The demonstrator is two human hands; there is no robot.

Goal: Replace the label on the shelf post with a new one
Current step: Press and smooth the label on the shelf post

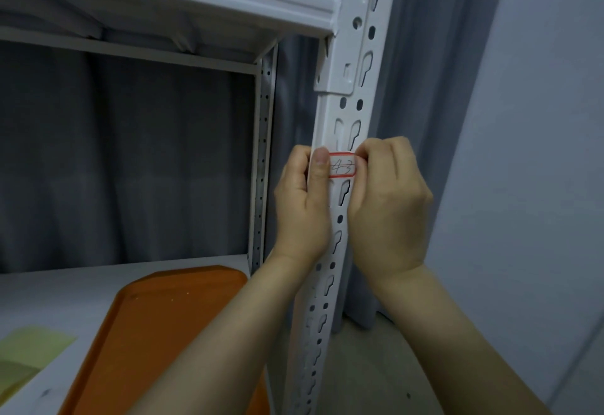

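Two hands share the label: left hand grips the shelf post, thumb pinning it; right hand pinches its right edge, probably to peel.

Red-bordered handwritten label, flat on white slotted shelf post

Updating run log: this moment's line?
label on shelf post | left hand grips post, thumb on label | right hand pinches label edge

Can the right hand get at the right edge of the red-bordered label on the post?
Likely yes: the right hand is at the right edge of the label, fingertips pinching it. The left hand grips the shelf post, its thumb covering only the left end.
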